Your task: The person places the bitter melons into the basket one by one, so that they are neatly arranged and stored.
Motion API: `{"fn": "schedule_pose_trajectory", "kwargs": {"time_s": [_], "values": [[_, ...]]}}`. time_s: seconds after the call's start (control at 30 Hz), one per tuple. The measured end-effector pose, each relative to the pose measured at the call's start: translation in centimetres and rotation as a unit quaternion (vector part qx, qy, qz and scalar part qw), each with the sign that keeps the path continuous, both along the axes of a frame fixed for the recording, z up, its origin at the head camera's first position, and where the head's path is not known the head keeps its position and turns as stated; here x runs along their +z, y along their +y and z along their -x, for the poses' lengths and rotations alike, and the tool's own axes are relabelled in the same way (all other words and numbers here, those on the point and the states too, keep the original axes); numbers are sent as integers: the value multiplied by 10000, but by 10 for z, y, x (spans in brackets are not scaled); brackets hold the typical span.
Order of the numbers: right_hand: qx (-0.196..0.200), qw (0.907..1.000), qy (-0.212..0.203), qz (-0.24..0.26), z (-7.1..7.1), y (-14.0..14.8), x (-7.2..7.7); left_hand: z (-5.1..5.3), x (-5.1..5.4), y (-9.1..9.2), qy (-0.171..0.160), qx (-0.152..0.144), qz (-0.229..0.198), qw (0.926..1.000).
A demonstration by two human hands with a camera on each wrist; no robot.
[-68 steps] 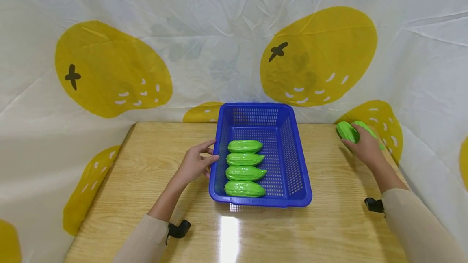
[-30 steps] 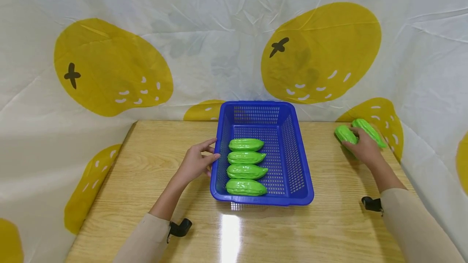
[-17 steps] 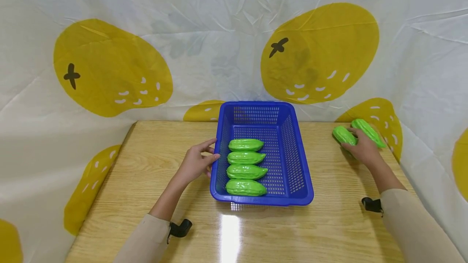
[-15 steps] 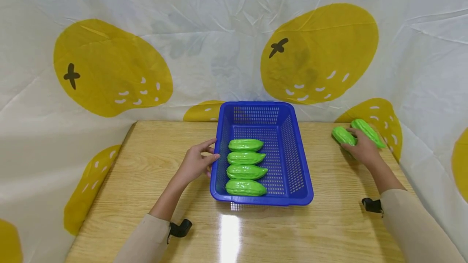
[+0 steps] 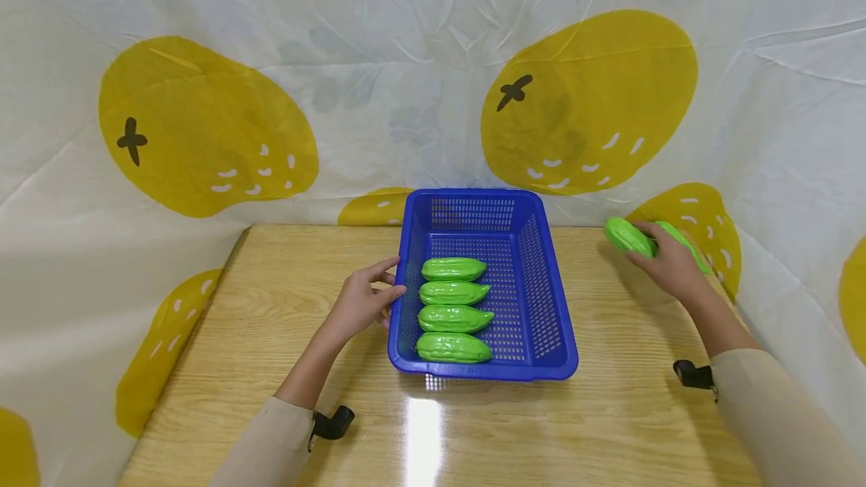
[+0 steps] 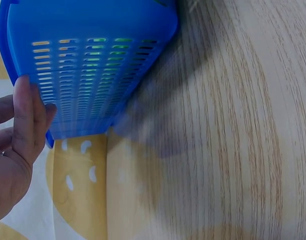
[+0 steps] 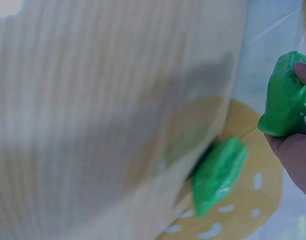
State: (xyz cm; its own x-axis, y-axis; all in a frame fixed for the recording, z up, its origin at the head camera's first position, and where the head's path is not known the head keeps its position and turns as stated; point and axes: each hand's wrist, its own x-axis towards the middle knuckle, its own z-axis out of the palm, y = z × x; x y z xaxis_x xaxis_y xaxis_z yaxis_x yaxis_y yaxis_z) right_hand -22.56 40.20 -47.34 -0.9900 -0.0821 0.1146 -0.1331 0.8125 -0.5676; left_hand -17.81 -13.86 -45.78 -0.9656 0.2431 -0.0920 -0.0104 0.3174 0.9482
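My right hand [image 5: 670, 260] grips a glossy green bitter melon [image 5: 625, 237] just above the table's far right, thumb on one side and fingers on the other. Behind that hand another bitter melon [image 7: 220, 175] lies by the cloth, partly hidden in the head view. At the blue basket [image 5: 476, 373], my left hand [image 5: 358, 300] touches the left rim with extended fingers; the left wrist view shows fingertips [image 6: 23, 87] against the rim and outer wall. Several bitter melons [image 5: 455, 294] lie crosswise in a column along the basket's left side.
The wooden table [image 5: 291, 276] carries the basket near its middle. A white cloth [image 5: 399, 119] printed with yellow fruit hangs behind and at both sides. Bare mesh floor [image 5: 509, 299] shows in the basket's right part and far end.
My right hand has lifted one bitter melon off the table and moved it slightly left, apart from the other one. My left hand and the basket stay put.
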Motion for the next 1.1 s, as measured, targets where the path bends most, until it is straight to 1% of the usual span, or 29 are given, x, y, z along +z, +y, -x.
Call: {"fn": "schedule_pose_trajectory", "kwargs": {"time_s": [0.07,0.23,0.4,0.57,0.7,0.8,0.93,1.03,1.1], "values": [[21,10000,-8,-43,2,-6,8,0,1,0,-26,10,-17,10000],[94,9997,-203,-47,7,-23,25,-1,3,0,-62,71,-31,10000],[261,9994,-209,-95,12,-41,44,-2,3,0,-66,51,-29,10000],[423,9987,-284,-24,17,-55,63,-2,4,1,-65,69,-12,10000],[586,9979,-257,-132,21,-63,75,-2,5,3,-50,28,8,10000],[694,9970,-223,-251,25,-72,84,-1,5,3,-49,15,10,10000],[896,9951,-324,-264,30,-88,94,-1,4,2,-70,42,-21,10000],[1068,9933,-388,-218,34,-100,98,0,3,1,-72,26,-34,10000],[1187,9920,-359,-229,37,-107,100,0,3,1,-83,16,-42,10000]]}}
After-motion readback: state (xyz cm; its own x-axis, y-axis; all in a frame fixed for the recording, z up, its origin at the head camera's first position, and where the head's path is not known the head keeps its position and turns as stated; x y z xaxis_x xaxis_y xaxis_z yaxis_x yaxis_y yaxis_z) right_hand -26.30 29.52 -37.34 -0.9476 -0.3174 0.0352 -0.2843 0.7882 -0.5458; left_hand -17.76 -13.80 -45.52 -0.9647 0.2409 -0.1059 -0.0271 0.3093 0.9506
